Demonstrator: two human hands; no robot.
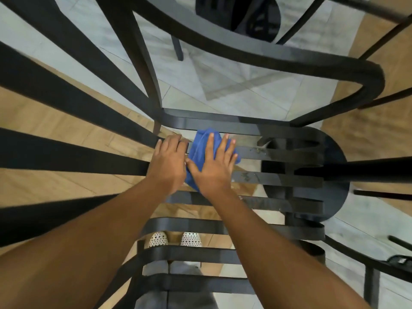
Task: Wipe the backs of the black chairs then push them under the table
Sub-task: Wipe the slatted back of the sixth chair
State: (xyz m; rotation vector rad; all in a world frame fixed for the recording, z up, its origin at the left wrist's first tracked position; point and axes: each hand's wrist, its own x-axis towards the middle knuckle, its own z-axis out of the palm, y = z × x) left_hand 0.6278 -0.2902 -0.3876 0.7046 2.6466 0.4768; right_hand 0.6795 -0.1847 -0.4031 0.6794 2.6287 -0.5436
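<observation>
I look straight down over a black slatted chair (pixel 278 179) whose horizontal back slats fill the middle of the view. A crumpled blue cloth (pixel 201 150) lies against the upper slats. My right hand (pixel 211 166) presses flat on the cloth with fingers spread. My left hand (pixel 169 161) rests just left of it, fingers curled over a slat at the chair's left edge. A second black chair (pixel 66 121) has its slats fanning out across the left side.
The curved black frame of another chair or the table (pixel 245 47) arcs across the top. Thin dark legs (pixel 379 192) stick in from the right. Below are pale tiles and wood-look flooring (pixel 55 179). My feet in white perforated shoes (pixel 176 239) show between the lower slats.
</observation>
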